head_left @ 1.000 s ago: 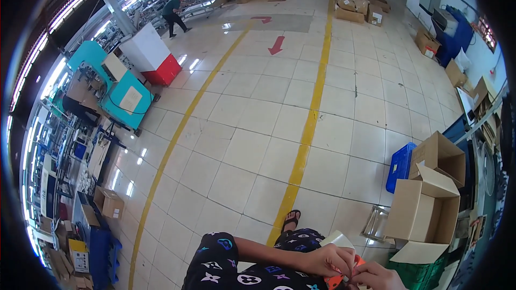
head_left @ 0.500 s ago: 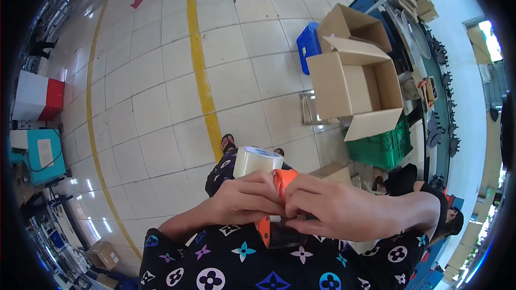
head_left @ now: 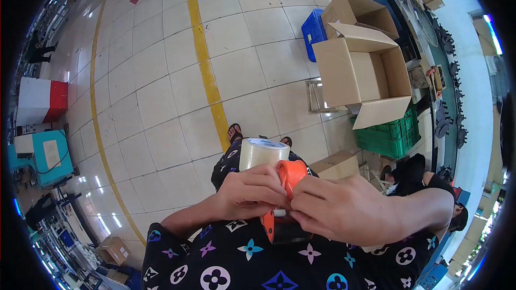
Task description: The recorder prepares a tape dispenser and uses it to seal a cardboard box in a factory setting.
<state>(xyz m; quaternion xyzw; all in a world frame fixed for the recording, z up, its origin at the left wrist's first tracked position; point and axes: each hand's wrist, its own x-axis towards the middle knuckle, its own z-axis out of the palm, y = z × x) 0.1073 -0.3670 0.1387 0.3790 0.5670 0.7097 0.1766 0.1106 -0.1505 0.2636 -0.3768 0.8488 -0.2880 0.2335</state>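
While both hands work at an orange tape dispenser (head_left: 294,173), a roll of clear tape (head_left: 262,157) stands just beyond the fingers, at the lower centre of the frame.

From here I see the left hand (head_left: 250,190) curled onto the dispenser from one side and the right hand (head_left: 338,204) pinching it from the other, fingertips almost meeting above a small white roller (head_left: 279,212); whether tape lies between them, I can't tell. The step in hand looks like fine adjustment of the dispenser or its tape end. The next move, I'd judge, calls for one hand steadying the frame while the other guides the tape. An open carton (head_left: 334,72) waits untouched at the upper right.
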